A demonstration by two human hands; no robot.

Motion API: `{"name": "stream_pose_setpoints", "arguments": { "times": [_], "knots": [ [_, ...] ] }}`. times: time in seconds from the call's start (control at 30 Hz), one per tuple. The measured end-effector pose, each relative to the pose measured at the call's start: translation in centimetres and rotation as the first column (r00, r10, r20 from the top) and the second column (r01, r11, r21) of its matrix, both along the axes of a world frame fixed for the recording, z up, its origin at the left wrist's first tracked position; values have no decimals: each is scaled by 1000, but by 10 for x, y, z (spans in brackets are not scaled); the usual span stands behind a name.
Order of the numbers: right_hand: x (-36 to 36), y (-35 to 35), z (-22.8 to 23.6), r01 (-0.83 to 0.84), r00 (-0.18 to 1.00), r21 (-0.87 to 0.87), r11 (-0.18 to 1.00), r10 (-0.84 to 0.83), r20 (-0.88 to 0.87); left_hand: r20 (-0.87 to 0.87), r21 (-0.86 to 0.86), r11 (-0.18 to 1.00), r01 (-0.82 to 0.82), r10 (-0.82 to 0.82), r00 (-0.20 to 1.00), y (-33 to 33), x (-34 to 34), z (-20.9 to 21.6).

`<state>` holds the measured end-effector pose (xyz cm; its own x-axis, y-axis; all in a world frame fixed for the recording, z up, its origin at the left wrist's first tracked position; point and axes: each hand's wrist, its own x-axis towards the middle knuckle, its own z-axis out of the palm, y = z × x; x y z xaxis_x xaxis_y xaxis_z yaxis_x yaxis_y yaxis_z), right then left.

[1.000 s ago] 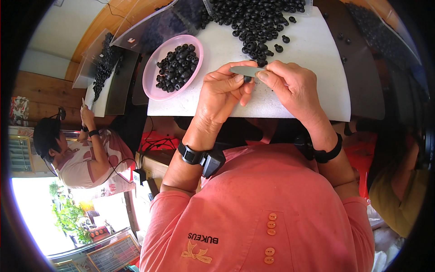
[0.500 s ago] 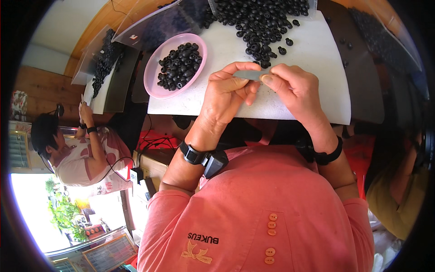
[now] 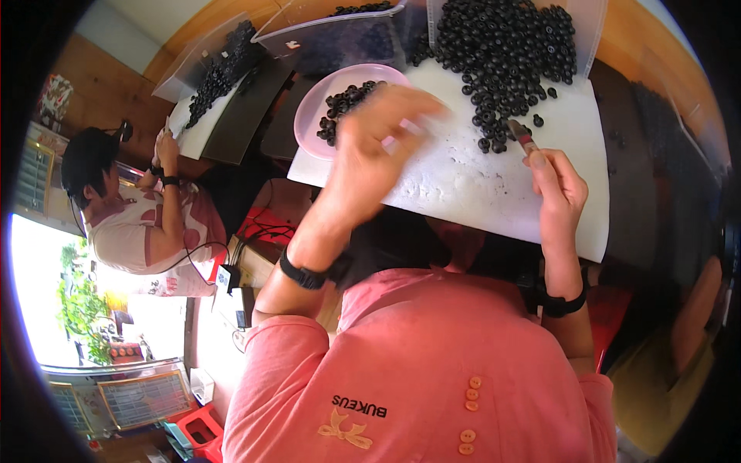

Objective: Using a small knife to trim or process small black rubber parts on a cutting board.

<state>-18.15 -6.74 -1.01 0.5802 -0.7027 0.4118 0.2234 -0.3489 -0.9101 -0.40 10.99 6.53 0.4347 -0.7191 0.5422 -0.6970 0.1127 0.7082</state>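
Note:
A small knife (image 3: 522, 136), its flat blade pointing away from me, is pinched in my right hand (image 3: 561, 185). The tip lies close to the near end of a heap of small black ring-like parts (image 3: 502, 58) on the white board (image 3: 448, 181). My left hand (image 3: 378, 143) is smeared by motion over the right side of a pink bowl (image 3: 307, 127); its fingers cannot be made out well. More of the black parts (image 3: 347, 100) lie in that bowl, partly hidden behind the hand.
Clear plastic bins (image 3: 332, 42) with more black parts stand along the far edge. At the left a co-worker (image 3: 147, 216) sits at another board with a similar heap (image 3: 212, 89). Another person's arm (image 3: 695, 309) shows at the right rim. Cables (image 3: 266, 224) lie low on the left.
My hands have parted from around the blade. The left swung toward the pink bowl; the right moved right with the knife, now pointing at the heap. The whole view has shifted somewhat.

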Motion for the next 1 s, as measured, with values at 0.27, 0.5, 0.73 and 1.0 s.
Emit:
{"name": "stream_pose_setpoints", "arguments": {
  "times": [0.27,0.5,0.73,1.0],
  "knots": [
    [-12,-6,0,64,996,12,998,-63,-58,-101,-551,-34,834,-989,-108,20,-123,59],
    [2,8,3,41,993,-57,998,-48,-112,-164,-629,-121,768,-945,-283,24,-136,66],
    [17,-2,-8,134,967,-392,910,-206,-148,-335,-362,-48,931,-925,-178,-4,-62,44],
    [-1,-1,-9,127,960,-499,857,-233,-156,-414,63,677,733,-651,637,-40,-87,23]
  ]
}}
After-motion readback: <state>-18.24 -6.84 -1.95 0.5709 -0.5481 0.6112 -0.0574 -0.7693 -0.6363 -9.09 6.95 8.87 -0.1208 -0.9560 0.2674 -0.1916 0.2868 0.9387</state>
